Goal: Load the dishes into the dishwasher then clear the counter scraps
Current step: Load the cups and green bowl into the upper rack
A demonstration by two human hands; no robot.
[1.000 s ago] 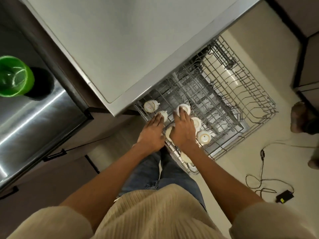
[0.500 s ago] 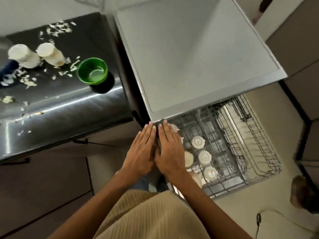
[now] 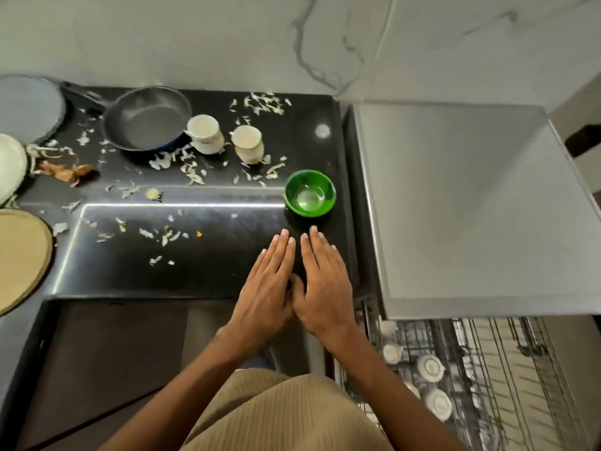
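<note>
I have both hands flat and palm-down over the front right corner of the dark worktop [image 3: 227, 262], fingers straight and held together, gripping nothing. My left hand [image 3: 268, 288] and right hand [image 3: 325, 288] lie side by side with the thumbs touching between them; I cannot tell whether the palms rest on the surface or hang just above it.

The green bowl [image 3: 310, 193] stands upright just beyond my fingertips, close to the worktop's right edge and apart from both hands. Farther back, near the middle of the rear edge, two pale cups [image 3: 205, 133] stand beside each other, the right one [image 3: 248, 143] nearer the bowl. A dark frying pan [image 3: 148, 117] sits left of them, its handle pointing toward the back left corner. Pale scraps [image 3: 192, 172] are scattered over the worktop, thickest around the cups and pan and at the rear edge, thinner toward the front. A brownish scrap [image 3: 65, 172] lies near the left edge. Plates [image 3: 19, 255] overlap the left edge, only partly in view.

To the right of the worktop the dishwasher [image 3: 455, 206] shows its grey top, and below it the wire rack [image 3: 507, 379] is pulled out, with several small white dishes [image 3: 431, 367] at its left side, below my right forearm.
</note>
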